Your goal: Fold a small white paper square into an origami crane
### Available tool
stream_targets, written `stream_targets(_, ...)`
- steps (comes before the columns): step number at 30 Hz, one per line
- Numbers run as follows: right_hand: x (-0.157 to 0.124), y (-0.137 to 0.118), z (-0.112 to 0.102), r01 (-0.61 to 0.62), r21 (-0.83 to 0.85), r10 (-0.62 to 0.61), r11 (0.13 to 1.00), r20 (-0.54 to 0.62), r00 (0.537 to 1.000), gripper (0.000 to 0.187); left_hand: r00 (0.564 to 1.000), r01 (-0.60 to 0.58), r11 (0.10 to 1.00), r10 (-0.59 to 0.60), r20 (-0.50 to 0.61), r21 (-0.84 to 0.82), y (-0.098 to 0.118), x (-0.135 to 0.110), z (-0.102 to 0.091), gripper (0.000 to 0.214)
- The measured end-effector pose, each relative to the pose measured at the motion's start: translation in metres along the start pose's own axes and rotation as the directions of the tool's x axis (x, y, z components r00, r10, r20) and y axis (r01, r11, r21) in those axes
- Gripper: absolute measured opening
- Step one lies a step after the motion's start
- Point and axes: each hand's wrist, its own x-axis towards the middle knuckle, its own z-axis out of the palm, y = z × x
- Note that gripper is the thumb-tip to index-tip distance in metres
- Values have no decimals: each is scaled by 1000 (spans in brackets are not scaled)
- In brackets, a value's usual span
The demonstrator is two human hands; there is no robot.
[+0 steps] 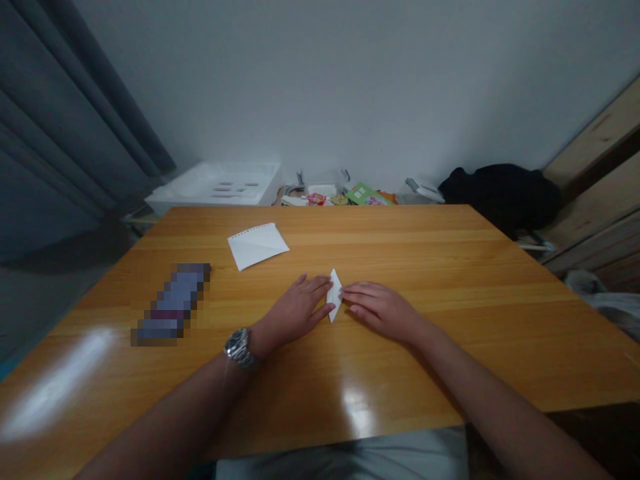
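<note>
A small piece of folded white paper point(334, 297) lies on the table between my hands, shaped to a narrow form with pointed ends. My left hand point(300, 307) holds it from the left, with the thumb near the lower part and the fingers by the upper part. From the other side, the fingertips of my right hand point(377, 308) close on its right edge, with the fingers held together. A metal-banded watch point(239, 348) circles my left wrist. The fingertips hide parts of the paper's edges.
On the wooden table point(430, 253), a white sheet with a perforated edge point(257, 247) lies beyond my left hand. A pixelated dark object point(175, 300) is at the left. Behind the table are a white tray-like piece point(215, 183), a green booklet point(367, 195) and a black cloth-like heap point(503, 197).
</note>
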Motion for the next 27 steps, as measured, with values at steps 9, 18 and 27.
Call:
stream_targets(9,-4,11,4,-29,-40,31,999,39,999,32,998,-69,997,69,-1,-31,1,2,4,42)
stream_targets(18,-3,4,0,-67,-63,69,996,28,997,29,998,-18,998,21,-56,55,11,1,-8,40)
stream_targets(27,-1,3,3,-50,19,50,999,23,998,27,1000,-10,990,12,-12,144,6,1,-4,38)
